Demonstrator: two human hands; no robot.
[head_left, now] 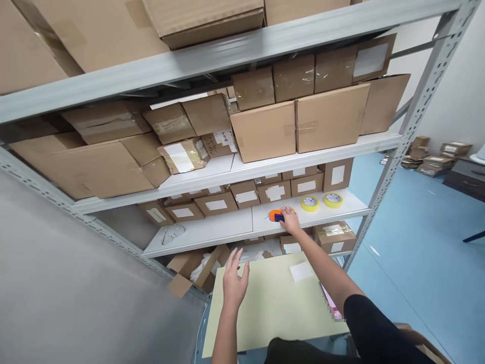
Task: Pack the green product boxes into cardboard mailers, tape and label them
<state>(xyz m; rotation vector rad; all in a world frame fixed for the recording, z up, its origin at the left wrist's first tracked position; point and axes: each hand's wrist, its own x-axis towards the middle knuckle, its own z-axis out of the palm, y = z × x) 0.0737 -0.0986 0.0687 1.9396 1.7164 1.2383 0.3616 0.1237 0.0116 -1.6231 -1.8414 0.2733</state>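
Observation:
My right hand (290,221) reaches to the middle shelf, its fingers closed around an orange and dark blue tape dispenser (276,216). Part of the tool is hidden behind the fingers. To the right of it, a yellow tape roll (309,203) and a second yellow tape roll (333,200) lie flat on the shelf. My left hand (235,283) is raised over the pale yellow tabletop (273,308), fingers apart and nothing in them. A white sheet (301,271) lies on that tabletop below my right forearm.
The metal rack (197,232) carries several cardboard boxes (265,132) on its levels. Clear glasses (173,233) rest at the left of the middle shelf. An open carton (200,268) sits lower left. Flattened cardboard and boxes (435,162) stand on the blue floor at right.

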